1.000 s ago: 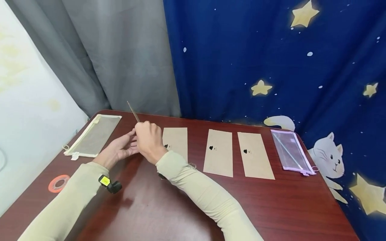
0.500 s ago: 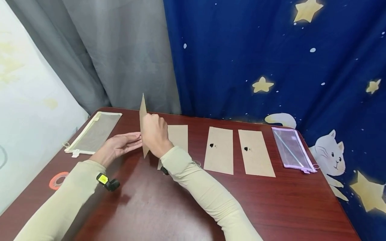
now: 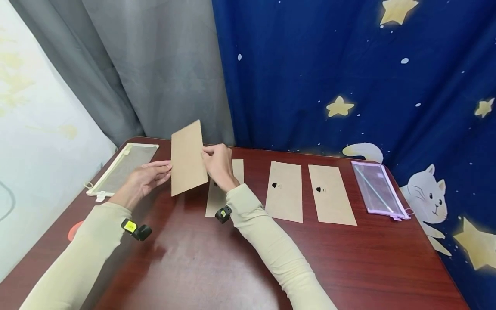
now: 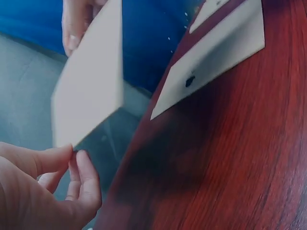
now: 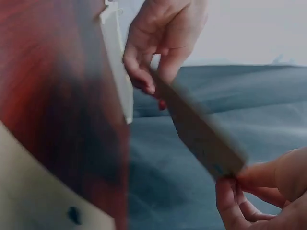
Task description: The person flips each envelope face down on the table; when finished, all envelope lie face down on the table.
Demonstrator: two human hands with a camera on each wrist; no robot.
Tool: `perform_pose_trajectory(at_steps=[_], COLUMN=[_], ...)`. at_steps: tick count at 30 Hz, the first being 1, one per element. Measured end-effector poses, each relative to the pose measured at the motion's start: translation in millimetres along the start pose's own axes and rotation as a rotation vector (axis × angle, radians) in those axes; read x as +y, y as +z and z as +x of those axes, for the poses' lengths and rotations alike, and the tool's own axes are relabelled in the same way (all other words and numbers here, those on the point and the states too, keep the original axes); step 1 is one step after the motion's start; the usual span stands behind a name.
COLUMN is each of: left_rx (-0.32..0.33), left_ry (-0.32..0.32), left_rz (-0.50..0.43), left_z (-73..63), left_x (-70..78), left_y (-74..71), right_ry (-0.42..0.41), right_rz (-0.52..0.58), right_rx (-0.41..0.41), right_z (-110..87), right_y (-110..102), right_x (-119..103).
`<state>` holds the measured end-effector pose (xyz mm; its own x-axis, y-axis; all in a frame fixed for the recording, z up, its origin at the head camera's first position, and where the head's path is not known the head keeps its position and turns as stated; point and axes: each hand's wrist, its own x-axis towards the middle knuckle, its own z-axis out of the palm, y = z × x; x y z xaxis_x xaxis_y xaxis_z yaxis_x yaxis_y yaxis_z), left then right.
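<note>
A plain brown kraft-paper card is held up above the far left of the table. My left hand pinches its left edge between thumb and fingers. On the opposite edge, my right hand grips it with thumb and fingertips. The left wrist view shows the card's pale face, tilted upright off the table. Behind my right hand lies a kraft card with a small black hat print, partly covered by that hand. Two matching cards, a middle one and a right one, lie flat beside it.
A cream-edged mesh zip pouch lies at the table's back left. A purple mesh pouch with a thin light stick inside lies far right. An orange ring-shaped roll is mostly hidden by my left sleeve. Curtains hang behind the table.
The held card has turned from edge-on to show its broad plain face. My right hand has shifted right, away from my left hand, which has moved slightly left.
</note>
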<state>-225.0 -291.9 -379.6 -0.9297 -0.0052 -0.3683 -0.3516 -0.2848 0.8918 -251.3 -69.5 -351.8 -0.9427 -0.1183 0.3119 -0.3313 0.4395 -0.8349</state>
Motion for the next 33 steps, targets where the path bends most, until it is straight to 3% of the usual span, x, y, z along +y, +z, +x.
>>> perform_pose_trajectory(at_steps=[7, 13, 17, 24, 33], left_rx=[0.178, 0.258, 0.293, 0.312, 0.399], left_ry=[0.087, 0.147, 0.202, 0.363, 0.464], left_rz=[0.335, 0.646, 0.767, 0.963, 1.121], left_z=[3.6, 6.2, 5.8, 2.1, 6.6], left_x=[-3.8, -5.8, -8.0, -21.1, -31.5], left_y=[-6.3, -11.8, -13.9, -22.1, -23.7], right_ry=[0.144, 0.192, 0.236, 0.279, 0.313], right_rz=[0.112, 0.101, 0.093, 0.057, 0.006], right_rx=[-0.067, -0.075, -0.084, -0.121, -0.132], right_z=[-9.2, -14.1, -16.7, -21.2, -22.9], right_y=[16, 33, 42, 55, 63], right_x=[22, 32, 35, 38, 42])
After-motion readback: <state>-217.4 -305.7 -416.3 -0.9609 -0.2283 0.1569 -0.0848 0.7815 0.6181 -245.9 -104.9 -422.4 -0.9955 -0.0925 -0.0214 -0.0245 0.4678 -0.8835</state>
